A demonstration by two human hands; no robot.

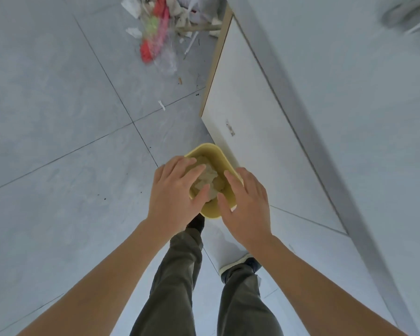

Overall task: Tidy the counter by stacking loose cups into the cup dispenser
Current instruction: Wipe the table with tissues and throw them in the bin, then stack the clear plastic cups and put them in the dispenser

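Observation:
A small yellow bin (212,151) stands on the grey tiled floor, holding crumpled whitish paper (207,178). My left hand (175,192) hovers over the bin's left rim, fingers spread and reaching over the paper. My right hand (246,204) is at the bin's right rim, fingers apart, thumb near the near edge. Neither hand clearly grips anything. No cups or cup dispenser show clearly; blurred pale objects (412,18) lie on the counter at the top right.
A white cabinet door (252,122) and the grey counter edge (349,166) run along the right. A pile of rubbish (165,25) with red, green and white scraps lies on the floor at the top. My legs and shoes (238,265) are below the bin.

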